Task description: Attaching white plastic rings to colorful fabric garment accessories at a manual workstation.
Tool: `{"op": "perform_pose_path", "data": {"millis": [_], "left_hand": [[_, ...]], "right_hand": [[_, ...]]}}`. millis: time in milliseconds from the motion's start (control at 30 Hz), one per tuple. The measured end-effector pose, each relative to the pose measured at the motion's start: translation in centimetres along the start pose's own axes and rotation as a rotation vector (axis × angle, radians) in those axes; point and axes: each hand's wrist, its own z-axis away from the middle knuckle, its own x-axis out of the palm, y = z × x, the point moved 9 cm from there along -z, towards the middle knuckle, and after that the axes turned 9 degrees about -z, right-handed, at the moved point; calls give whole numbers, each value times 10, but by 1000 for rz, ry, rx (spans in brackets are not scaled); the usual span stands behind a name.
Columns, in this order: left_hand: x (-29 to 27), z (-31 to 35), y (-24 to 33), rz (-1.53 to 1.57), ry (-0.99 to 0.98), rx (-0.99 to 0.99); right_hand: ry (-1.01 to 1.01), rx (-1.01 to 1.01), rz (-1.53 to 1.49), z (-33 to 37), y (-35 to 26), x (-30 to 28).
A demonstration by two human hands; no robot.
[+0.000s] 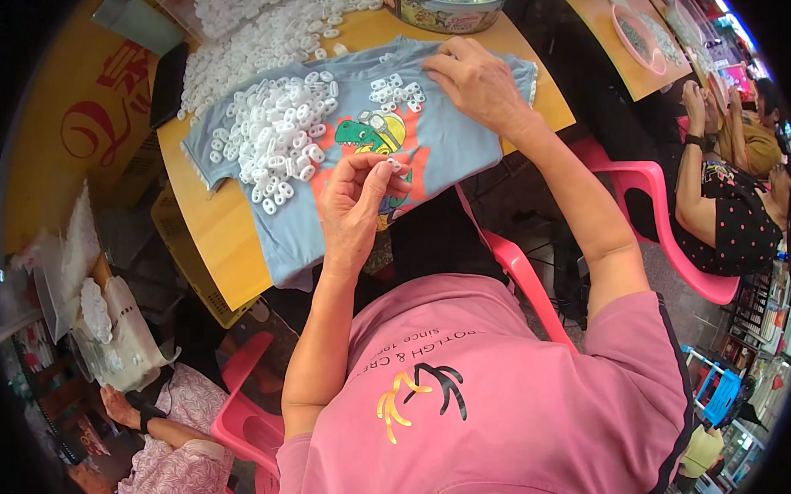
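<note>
My left hand point(352, 209) is closed in a pinch on a small white plastic piece point(394, 164) with dark holes, held above the shirt. Farther right, my right hand point(477, 80) rests over the upper edge of the blue T-shirt point(282, 247), fingers bent together; whatever they may hold is hidden. The shirt lies spread on the table and bears a green dinosaur print point(370, 133). On its left part sits a large heap of white plastic pieces point(278, 133), oval with two holes. A smaller cluster of such pieces point(396, 93) lies between that heap and my right hand.
The yellow table point(222, 262) has more white pieces point(258, 51) spread at its back left. A round tin point(446, 10) stands at the far edge, a dark phone-like slab point(170, 83) at left. Pink chairs point(664, 203) and other people sit on both sides.
</note>
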Motion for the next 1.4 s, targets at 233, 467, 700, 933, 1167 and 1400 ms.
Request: {"op": "perform_pose_path", "data": {"millis": [233,467,700,933,1167,1400], "left_hand": [[-1,1,3,-8,-12,28],[-1,1,4,-15,-9,41],[0,2,3,-27,-10,62],[0,3,4,-61,-12,76],[0,3,4,-48,-16,61],[0,2,4,-62,-18,69]], "right_hand": [[-131,-59,-41,32,-14,-19],[1,-61,-83,32,-6,-39],[25,2,-50,10,4,-11],[8,19,-68,1,16,-2],[3,41,-136,10,22,-20],[-59,50,-201,9,15,-16]]}}
